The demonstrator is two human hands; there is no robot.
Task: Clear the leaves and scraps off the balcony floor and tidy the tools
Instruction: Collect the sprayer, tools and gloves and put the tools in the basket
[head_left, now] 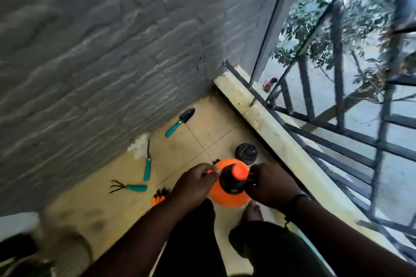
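Sprayer bottle of orange plastic with a black pump head [231, 183] is held upright just above the beige tiled floor [108, 207], between the knees. The left hand [195, 184] pinches something small beside the pump; the right hand [271, 184] is curled round the head's far side. Rigid and smooth, it is probably best gripped at the neck. Its fill cannot be judged through the opaque wall. A teal-handled black trowel [180, 122] lies near the grey brick wall [101, 51].

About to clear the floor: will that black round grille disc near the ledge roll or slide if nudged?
The black disc seems to lie flat on the tile, so it would probably slide, not roll. It looks like thin perforated plastic, likely light.
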